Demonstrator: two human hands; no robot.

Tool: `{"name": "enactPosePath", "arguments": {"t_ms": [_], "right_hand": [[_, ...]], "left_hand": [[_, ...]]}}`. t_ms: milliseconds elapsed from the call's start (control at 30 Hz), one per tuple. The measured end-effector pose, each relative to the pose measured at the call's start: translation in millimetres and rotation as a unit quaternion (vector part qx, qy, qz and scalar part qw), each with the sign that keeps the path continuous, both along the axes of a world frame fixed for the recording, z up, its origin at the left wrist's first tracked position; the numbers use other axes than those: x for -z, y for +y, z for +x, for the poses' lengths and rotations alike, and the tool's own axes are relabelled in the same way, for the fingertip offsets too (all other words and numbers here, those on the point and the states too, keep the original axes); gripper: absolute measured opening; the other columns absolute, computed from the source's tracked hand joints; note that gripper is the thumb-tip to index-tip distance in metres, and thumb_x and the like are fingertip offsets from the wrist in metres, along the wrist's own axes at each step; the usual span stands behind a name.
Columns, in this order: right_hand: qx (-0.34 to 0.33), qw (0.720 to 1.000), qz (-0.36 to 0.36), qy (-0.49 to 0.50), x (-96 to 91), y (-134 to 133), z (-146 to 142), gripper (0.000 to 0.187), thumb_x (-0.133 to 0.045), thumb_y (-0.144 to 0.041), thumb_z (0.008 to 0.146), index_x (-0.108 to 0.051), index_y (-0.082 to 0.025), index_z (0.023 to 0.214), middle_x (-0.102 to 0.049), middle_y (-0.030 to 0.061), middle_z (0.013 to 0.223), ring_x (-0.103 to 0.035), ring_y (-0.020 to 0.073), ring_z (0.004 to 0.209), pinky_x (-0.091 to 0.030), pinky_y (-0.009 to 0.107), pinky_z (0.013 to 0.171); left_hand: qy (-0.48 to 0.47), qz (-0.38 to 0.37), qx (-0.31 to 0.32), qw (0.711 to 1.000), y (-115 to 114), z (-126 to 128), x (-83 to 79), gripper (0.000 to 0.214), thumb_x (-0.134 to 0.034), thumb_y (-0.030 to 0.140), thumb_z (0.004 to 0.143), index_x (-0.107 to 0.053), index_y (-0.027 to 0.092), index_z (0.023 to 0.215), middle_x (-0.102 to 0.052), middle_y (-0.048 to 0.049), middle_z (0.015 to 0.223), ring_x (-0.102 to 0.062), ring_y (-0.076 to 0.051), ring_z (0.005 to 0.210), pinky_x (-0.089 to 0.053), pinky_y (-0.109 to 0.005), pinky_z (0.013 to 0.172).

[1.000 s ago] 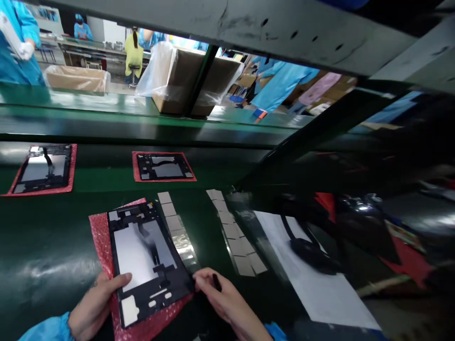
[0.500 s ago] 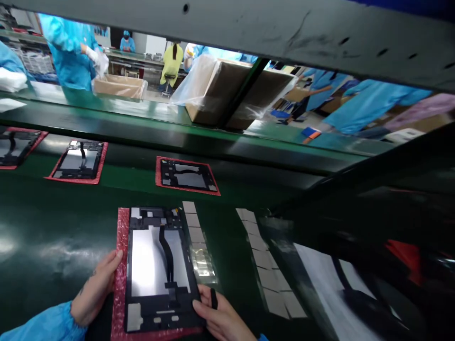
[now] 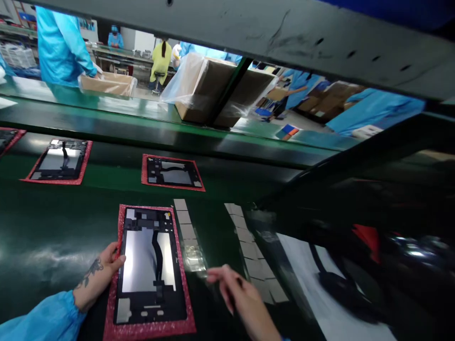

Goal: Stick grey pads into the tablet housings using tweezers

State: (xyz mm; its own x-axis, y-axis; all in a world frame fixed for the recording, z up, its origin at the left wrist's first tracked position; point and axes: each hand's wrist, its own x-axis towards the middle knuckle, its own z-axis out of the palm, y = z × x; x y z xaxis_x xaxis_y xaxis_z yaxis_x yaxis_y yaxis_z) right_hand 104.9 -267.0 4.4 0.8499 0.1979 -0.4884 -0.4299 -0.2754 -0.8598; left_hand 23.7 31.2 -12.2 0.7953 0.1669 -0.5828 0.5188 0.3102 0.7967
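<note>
A black tablet frame panel (image 3: 151,265) lies on a red bubble-wrap mat (image 3: 149,327) on the green belt in front of me. My left hand (image 3: 97,277) rests at the mat's left edge, thumb touching the panel's side, fingers loosely apart. My right hand (image 3: 239,298) hovers just right of the panel, blurred by motion, fingers bent; a small dark thing seems to sit between them. It is close to a strip of grey adhesive pads (image 3: 188,241). A second pad strip (image 3: 254,255) lies further right.
Two more panels on red mats (image 3: 172,172) (image 3: 59,161) lie further up the belt. A dark frame bar (image 3: 249,28) crosses overhead. Cardboard boxes (image 3: 209,90) and people in blue coats stand beyond the belt. White paper (image 3: 313,274) lies at right.
The panel and mat have been pushed forward and squared on the belt. My right hand has let go of the panel's lower corner and lifted to the right. My left hand stays at the left edge.
</note>
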Motion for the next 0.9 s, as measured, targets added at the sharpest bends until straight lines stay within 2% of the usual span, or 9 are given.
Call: {"name": "enactPosePath", "arguments": {"t_ms": [100, 167, 233, 300, 367, 467, 633, 767, 900], "right_hand": [[0.092, 0.994, 0.045, -0.044, -8.7, -6, 28, 0.080, -0.051, -0.089, 0.060, -0.073, -0.014, 0.077, -0.061, 0.0076, 0.064, -0.059, 0.0199, 0.063, -0.053, 0.029, 0.058], [0.107, 0.989, 0.093, -0.033, -5.0, -3, 48, 0.081, -0.051, -0.090, 0.059, -0.070, -0.012, 0.071, -0.055, 0.0041, 0.053, -0.050, 0.0133, 0.047, -0.047, 0.024, 0.043], [0.145, 0.978, 0.146, -0.023, 4.7, 3, 67, 0.075, -0.059, -0.086, 0.058, -0.069, -0.013, 0.073, -0.053, 0.0015, 0.050, -0.045, 0.0104, 0.042, -0.043, 0.020, 0.037], [0.185, 0.962, 0.200, -0.026, 17.1, 7, 83, 0.065, -0.076, -0.072, 0.054, -0.069, -0.014, 0.083, -0.060, 0.0018, 0.062, -0.053, 0.0112, 0.053, -0.049, 0.019, 0.044], [0.195, 0.952, 0.233, -0.024, 29.1, 10, 93, 0.056, -0.088, -0.052, 0.051, -0.069, -0.016, 0.088, -0.060, -0.0006, 0.068, -0.055, 0.0105, 0.061, -0.052, 0.017, 0.052], [0.180, 0.953, 0.245, -0.007, 40.9, 8, 97, 0.045, -0.089, -0.041, 0.054, -0.071, -0.016, 0.088, -0.053, -0.0043, 0.063, -0.052, 0.0084, 0.059, -0.052, 0.015, 0.052], [0.159, 0.962, 0.209, -0.072, 43.8, -5, 88, 0.042, -0.085, -0.043, 0.060, -0.072, -0.017, 0.090, -0.065, 0.0050, 0.099, -0.063, 0.0191, 0.089, -0.058, 0.030, 0.074], [0.153, 0.974, 0.152, -0.067, 44.6, -10, 83, 0.049, -0.083, -0.050, 0.062, -0.068, -0.013, 0.091, -0.069, 0.0064, 0.080, -0.068, 0.0225, 0.077, -0.058, 0.036, 0.072], [0.175, 0.974, 0.115, -0.090, 44.8, -8, 79, 0.050, -0.081, -0.053, 0.062, -0.060, -0.015, 0.085, -0.067, 0.0034, 0.074, -0.068, 0.0205, 0.070, -0.059, 0.032, 0.065]], "left_hand": [[-0.015, 0.134, 0.059, 0.989, 9, -3, -2.2, 0.060, -0.068, 0.048, 0.074, -0.051, 0.015, 0.121, -0.066, -0.0043, 0.080, -0.064, -0.025, 0.077, -0.048, -0.027, 0.065], [-0.027, 0.298, 0.093, 0.950, 17, -7, -7.6, 0.057, -0.066, 0.048, 0.076, -0.053, 0.019, 0.123, -0.063, -0.0027, 0.074, -0.062, -0.024, 0.071, -0.046, -0.026, 0.059], [-0.085, 0.480, 0.108, 0.866, 20, -9, -16.1, 0.047, -0.059, 0.047, 0.081, -0.056, 0.025, 0.122, -0.062, -0.0025, 0.075, -0.059, -0.023, 0.063, -0.043, -0.027, 0.054], [-0.199, 0.590, 0.146, 0.769, 12, -5, -24.3, 0.037, -0.051, 0.043, 0.086, -0.060, 0.029, 0.119, -0.064, -0.0043, 0.084, -0.060, -0.023, 0.066, -0.044, -0.029, 0.056], [-0.304, 0.605, 0.228, 0.699, -10, 10, -28.7, 0.035, -0.044, 0.032, 0.090, -0.061, 0.027, 0.120, -0.066, -0.0072, 0.098, -0.063, -0.026, 0.080, -0.049, -0.030, 0.067], [-0.363, 0.559, 0.372, 0.646, -56, 53, -23.9, 0.038, -0.043, 0.022, 0.092, -0.059, 0.020, 0.127, -0.057, -0.0121, 0.125, -0.053, -0.032, 0.115, -0.041, -0.040, 0.099], [-0.339, 0.475, 0.488, 0.649, -95, 120, 3.4, 0.057, -0.071, 0.042, 0.078, -0.056, 0.018, 0.128, -0.035, -0.0137, 0.145, -0.018, -0.040, 0.138, 0.000, -0.064, 0.110], [-0.346, 0.448, 0.507, 0.649, -86, 126, 14.5, 0.063, -0.056, 0.058, 0.086, -0.050, 0.020, 0.136, -0.032, -0.0105, 0.147, -0.014, -0.037, 0.139, 0.009, -0.060, 0.110], [-0.354, 0.423, 0.505, 0.664, -80, 121, 14.5, 0.061, -0.055, 0.054, 0.088, -0.043, 0.025, 0.140, -0.031, -0.0046, 0.148, -0.012, -0.035, 0.141, 0.010, -0.058, 0.112]]}}
